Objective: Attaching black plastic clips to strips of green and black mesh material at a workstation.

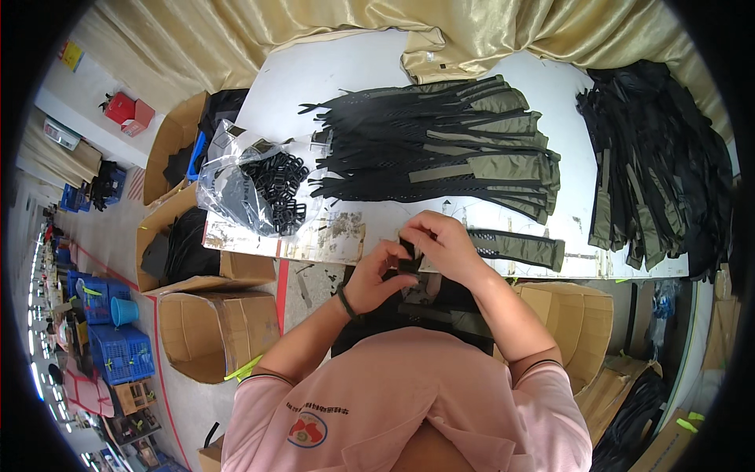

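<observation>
Close together at the table's near edge, both my hands work on a black strap end (409, 256). My left hand (376, 277) is closed, thumb and fingers around the black piece. From above, my right hand (442, 242) pinches the same piece with bent fingers. A black mesh and olive fabric strap (519, 248) lies to the right, passing behind my right hand; whether it joins the held end is hidden. Beyond my hands lies a pile of similar black and olive straps (448, 149). Black plastic buckles (277, 185) spill in a clear plastic bag (224, 189) at the left.
The white table (550, 79) has a worn near edge. More black straps (657, 165) are heaped at its right end. Open cardboard boxes (193, 334) stand left, another box (570, 322) right. Gold curtain cloth (314, 20) hangs along the back. Blue crates (122, 350) sit farther left.
</observation>
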Demonstrator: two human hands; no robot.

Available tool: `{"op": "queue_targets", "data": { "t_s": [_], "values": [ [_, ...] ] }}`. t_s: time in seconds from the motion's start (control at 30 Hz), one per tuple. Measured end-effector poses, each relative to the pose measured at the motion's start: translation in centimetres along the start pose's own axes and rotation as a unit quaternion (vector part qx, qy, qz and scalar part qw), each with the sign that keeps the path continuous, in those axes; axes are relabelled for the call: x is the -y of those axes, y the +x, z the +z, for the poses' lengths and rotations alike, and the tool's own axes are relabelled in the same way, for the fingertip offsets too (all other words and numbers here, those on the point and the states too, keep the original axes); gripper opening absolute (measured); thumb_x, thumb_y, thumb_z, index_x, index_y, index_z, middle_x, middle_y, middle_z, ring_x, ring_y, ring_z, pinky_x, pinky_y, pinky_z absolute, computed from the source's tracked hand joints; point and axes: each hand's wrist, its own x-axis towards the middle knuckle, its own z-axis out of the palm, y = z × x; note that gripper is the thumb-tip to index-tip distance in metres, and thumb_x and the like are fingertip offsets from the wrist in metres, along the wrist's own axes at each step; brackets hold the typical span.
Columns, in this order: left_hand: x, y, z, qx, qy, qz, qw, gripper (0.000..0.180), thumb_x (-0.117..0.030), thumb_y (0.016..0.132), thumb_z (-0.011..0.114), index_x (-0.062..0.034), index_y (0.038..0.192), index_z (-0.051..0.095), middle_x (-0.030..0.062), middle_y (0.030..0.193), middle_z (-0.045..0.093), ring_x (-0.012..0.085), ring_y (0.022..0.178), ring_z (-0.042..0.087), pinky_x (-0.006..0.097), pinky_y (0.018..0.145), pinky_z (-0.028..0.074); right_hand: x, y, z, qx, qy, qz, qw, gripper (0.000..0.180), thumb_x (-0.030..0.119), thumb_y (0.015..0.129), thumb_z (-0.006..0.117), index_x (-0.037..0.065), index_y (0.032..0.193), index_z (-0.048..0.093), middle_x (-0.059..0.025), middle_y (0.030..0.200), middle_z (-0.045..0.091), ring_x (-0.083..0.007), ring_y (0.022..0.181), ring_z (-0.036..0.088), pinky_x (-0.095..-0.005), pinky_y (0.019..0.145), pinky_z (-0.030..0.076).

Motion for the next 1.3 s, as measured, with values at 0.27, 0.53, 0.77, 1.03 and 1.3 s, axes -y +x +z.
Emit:
{"op": "queue_targets", "data": {
  "t_s": [0.27,0.53,0.77,1.03,1.3],
  "values": [
    [2.8,-9.1,-6.2,-0.22,-0.114,-0.296,0.922,0.027,-0.009,0.082,0.067,-0.0097,0.103,0.05,0.0025,0.083,0.053,0.0133,0.069,0.054,0.026,0.058,0.044,-4.5,3.3,-9.5,-0.155,-0.556,-0.094,0.811,0.038,0.009,0.068,0.07,0.013,0.105,0.065,-0.003,0.097,0.057,-0.0229,0.094,0.05,-0.0364,0.08,0.038],
    [3.8,-3.3,-6.8,-0.166,-0.002,-0.182,0.969,0.036,-0.02,0.087,0.064,-0.009,0.119,0.051,0.0053,0.095,0.06,0.0153,0.065,0.055,0.027,0.057,0.045,-5.3,1.8,-9.1,-0.161,-0.501,-0.189,0.829,0.027,0.001,0.065,0.062,0.012,0.089,0.07,-0.0025,0.083,0.056,-0.0224,0.085,0.051,-0.0342,0.077,0.037],
    [4.6,4.5,-8.0,-0.352,-0.292,-0.147,0.877,0.013,-0.01,0.087,0.062,-0.0078,0.1,0.059,0.0042,0.086,0.061,0.0142,0.066,0.057,0.028,0.06,0.048,-6.1,-6.9,-8.6,-0.051,-0.492,-0.172,0.852,0.026,0.0,0.063,0.062,0.01,0.086,0.069,-0.0022,0.08,0.054,-0.0222,0.084,0.052,-0.0357,0.077,0.038],
    [3.6,2.1,-6.0,-0.302,-0.144,-0.095,0.938,0.011,-0.006,0.084,0.063,-0.0058,0.094,0.058,0.0045,0.077,0.06,0.0143,0.063,0.059,0.025,0.056,0.047,-4.1,-4.1,-5.5,-0.092,-0.427,-0.1,0.894,0.03,0.014,0.069,0.072,0.007,0.098,0.066,-0.0092,0.097,0.062,-0.0284,0.099,0.053,-0.0407,0.087,0.041],
    [0.3,1.2,-13.6,-0.257,0.459,0.087,0.846,0.017,-0.007,0.079,0.066,-0.0033,0.095,0.062,0.0119,0.087,0.061,0.0262,0.077,0.059,0.033,0.068,0.048,-7.0,3.8,6.1,-0.003,-0.085,-0.091,0.992,0.021,0.003,0.083,0.058,0.002,0.103,0.062,-0.0136,0.082,0.058,-0.027,0.073,0.056,-0.0324,0.066,0.045]
  ]
}}
